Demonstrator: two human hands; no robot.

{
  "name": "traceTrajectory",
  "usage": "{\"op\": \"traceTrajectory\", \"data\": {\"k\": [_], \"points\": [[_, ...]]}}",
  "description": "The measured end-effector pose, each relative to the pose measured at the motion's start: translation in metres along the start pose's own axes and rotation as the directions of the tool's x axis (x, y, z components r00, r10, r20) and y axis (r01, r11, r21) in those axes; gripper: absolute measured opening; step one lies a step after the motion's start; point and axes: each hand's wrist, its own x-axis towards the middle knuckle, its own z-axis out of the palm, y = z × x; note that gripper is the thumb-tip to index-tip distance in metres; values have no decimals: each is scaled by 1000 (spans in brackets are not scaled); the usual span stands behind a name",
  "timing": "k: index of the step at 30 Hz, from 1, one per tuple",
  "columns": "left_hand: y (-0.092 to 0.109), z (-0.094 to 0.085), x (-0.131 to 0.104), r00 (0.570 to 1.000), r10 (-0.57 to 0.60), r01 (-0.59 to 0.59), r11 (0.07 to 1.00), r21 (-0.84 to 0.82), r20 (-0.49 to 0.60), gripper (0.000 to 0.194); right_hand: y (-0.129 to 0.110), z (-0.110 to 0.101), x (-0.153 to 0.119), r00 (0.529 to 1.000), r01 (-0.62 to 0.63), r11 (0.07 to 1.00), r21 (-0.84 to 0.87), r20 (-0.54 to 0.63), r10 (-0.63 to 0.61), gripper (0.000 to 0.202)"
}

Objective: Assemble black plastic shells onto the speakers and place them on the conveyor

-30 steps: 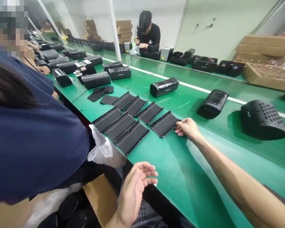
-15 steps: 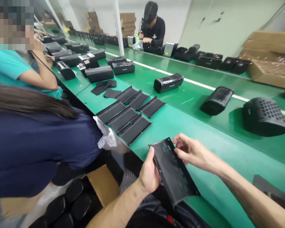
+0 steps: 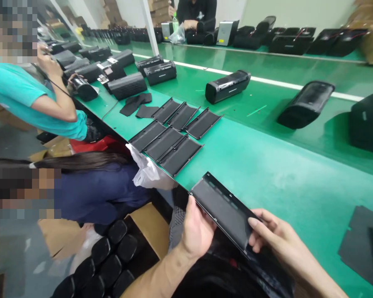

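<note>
A black rectangular panel (image 3: 222,209) with raised long edges and small slots is held over the front edge of the green table. My left hand (image 3: 199,229) grips its near left edge, thumb at the corner. At its lower right end, my right hand (image 3: 269,231) holds the panel with the thumb on top and the fingers bent beneath. Several similar black panels (image 3: 182,155) lie in two rows on the table farther left. Beside them rest dark flat sheets (image 3: 147,111).
Black speaker-like units (image 3: 226,87) stand along the green table (image 3: 267,161). Dark sheets (image 3: 363,244) lie at the right. A plastic bag (image 3: 146,171) hangs at the table edge. Below is a box of black parts (image 3: 110,269). People sit at the left; another is across.
My right hand has moved from the panel's far edge to its lower right end. The panel now lies at a flatter angle. The person in navy has leaned lower, and the view has shifted.
</note>
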Motion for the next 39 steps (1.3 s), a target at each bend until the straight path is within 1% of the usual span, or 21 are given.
{"op": "traceTrajectory", "data": {"k": [2,4,6,9,11,14,19,23,28,30,34,39], "points": [[9,-13,-5,1000,-24,23,998,65,16,70,-3,-7,-3,1000,-3,1000,-6,7,3,62],[21,-29,-9,995,-94,88,981,175,28,66,-5,-15,-6,1000,5,999,-44,3,-5,63],[30,-42,-12,988,-156,145,942,303,14,56,-4,-21,-11,999,36,995,-98,-23,-38,62],[36,-52,-19,985,-171,170,886,432,-37,41,-1,-20,-18,993,81,981,-178,-65,-94,58],[35,-53,-23,981,-185,188,859,476,-54,42,1,-16,-20,990,97,973,-210,-80,-116,55],[30,-52,-26,979,-194,200,839,505,-65,47,4,-13,-20,989,91,973,-211,-93,-112,54],[25,-50,-23,969,-220,246,844,476,-110,48,7,-17,-16,989,45,984,-170,-131,-68,59],[26,-48,-20,963,-253,267,841,470,-93,46,3,-16,-14,989,16,988,-151,-145,-39,67],[28,-45,-20,971,-223,235,855,463,-81,45,-2,-13,-14,984,20,988,-151,-173,-47,72],[28,-47,-20,976,-214,211,860,465,-49,45,-1,-13,-14,978,41,985,-168,-193,-74,69],[26,-56,-18,975,-221,181,861,475,29,43,3,-13,-15,969,96,979,-181,-207,-133,58],[23,-63,-16,974,-217,161,864,476,63,41,16,-16,-15,967,133,977,-165,-197,-164,46]]}}
